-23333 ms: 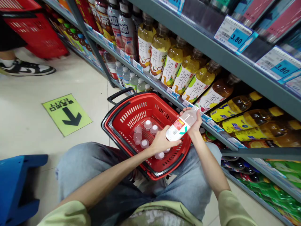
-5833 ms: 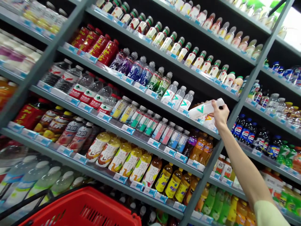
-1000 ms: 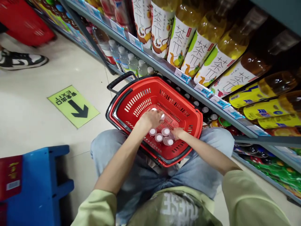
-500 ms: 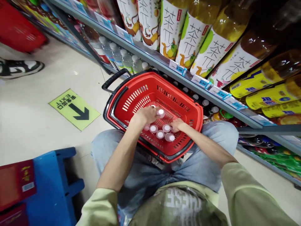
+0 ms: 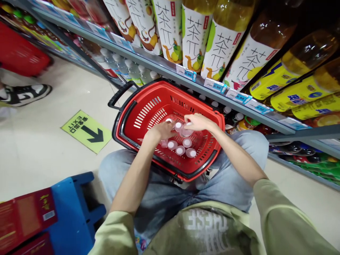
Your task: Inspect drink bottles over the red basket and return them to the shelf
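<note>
The red shopping basket [image 5: 145, 134] rests between my knees, with several clear, white-capped bottles standing inside. Over its left part, my left hand [image 5: 160, 131] has its fingers stretched out beside the upper bottles, partly overlapping them. My right hand [image 5: 198, 123] reaches in from the right and has its fingers closed around the top of a bottle [image 5: 186, 132]. Nearer to me are other upright bottles, among them one bottle [image 5: 180, 151] in the front group. The lower parts of the bottles are hard to make out.
A drink shelf [image 5: 148, 62] with large tea bottles [image 5: 195, 42] runs beyond the basket. At the lower left stands a blue plastic platform [image 5: 69, 209] bearing red boxes [image 5: 29, 216]. A yellow exit sign [image 5: 86, 131] lies on the floor; another person's shoe [image 5: 26, 94] is at the left.
My right hand has moved up and left from the lower bottles to a bottle near my left hand. My left hand's fingers have straightened. The view has shifted slightly.
</note>
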Action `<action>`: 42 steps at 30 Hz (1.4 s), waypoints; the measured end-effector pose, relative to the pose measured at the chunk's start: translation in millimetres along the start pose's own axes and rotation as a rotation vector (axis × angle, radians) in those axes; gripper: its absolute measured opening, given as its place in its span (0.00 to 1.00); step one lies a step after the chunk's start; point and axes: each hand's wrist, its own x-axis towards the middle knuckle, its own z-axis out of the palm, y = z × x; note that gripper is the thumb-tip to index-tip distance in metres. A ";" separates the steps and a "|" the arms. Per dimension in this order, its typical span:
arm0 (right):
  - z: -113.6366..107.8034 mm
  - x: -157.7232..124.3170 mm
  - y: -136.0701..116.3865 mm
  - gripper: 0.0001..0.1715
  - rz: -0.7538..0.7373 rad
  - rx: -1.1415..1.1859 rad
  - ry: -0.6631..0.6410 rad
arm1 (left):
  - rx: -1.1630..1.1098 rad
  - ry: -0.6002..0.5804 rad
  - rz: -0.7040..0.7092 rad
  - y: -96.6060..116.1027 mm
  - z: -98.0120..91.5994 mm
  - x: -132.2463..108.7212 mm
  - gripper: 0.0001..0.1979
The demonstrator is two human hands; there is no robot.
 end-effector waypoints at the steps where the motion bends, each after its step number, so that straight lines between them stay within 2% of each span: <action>1: -6.2 -0.7 -0.4 0.16 -0.018 0.086 0.051 | -0.011 -0.002 -0.005 -1.2 0.7 1.5 0.38; 5: -26.6 -3.6 -0.7 0.09 -0.065 0.483 0.154 | -0.068 0.026 0.029 -6.3 3.2 4.9 0.49; 8: -38.5 -7.5 2.0 0.07 -0.046 0.781 0.158 | -0.163 0.121 0.115 -6.3 3.3 4.3 0.48; 10: -44.8 -10.9 5.9 0.06 -0.031 0.912 0.189 | -0.227 0.237 0.130 -3.8 2.5 2.9 0.44; 15: -52.4 -17.0 19.1 0.05 0.003 1.067 0.260 | -0.339 0.487 0.134 3.9 5.4 -0.7 0.38; 19: -52.9 -18.1 24.2 0.09 0.004 1.111 0.290 | -0.471 0.548 0.124 8.7 15.8 -7.5 0.39; 23: -55.5 -19.3 20.8 0.19 -0.041 1.160 0.344 | -0.671 0.501 0.190 19.0 25.5 -20.4 0.41; 26: -58.1 -19.5 18.0 0.21 -0.074 1.168 0.406 | -0.843 0.421 0.302 31.5 33.1 -27.5 0.42; 30: -59.6 -17.1 18.1 0.23 -0.057 1.132 0.411 | -1.044 0.294 0.393 48.1 44.5 -29.5 0.43; 33: -58.8 -14.2 19.6 0.25 -0.054 1.101 0.409 | -1.108 0.224 0.381 53.9 48.6 -30.1 0.45; 38: -56.8 -10.2 18.1 0.27 -0.073 1.072 0.420 | -1.193 0.202 0.337 53.6 53.7 -27.8 0.45; 40: -56.5 -9.1 15.7 0.27 -0.111 1.073 0.427 | -1.368 0.162 0.277 57.3 58.3 -25.0 0.40; 42: -55.9 -8.2 12.8 0.28 -0.167 1.070 0.409 | -1.640 0.108 0.262 65.0 62.7 -23.5 0.36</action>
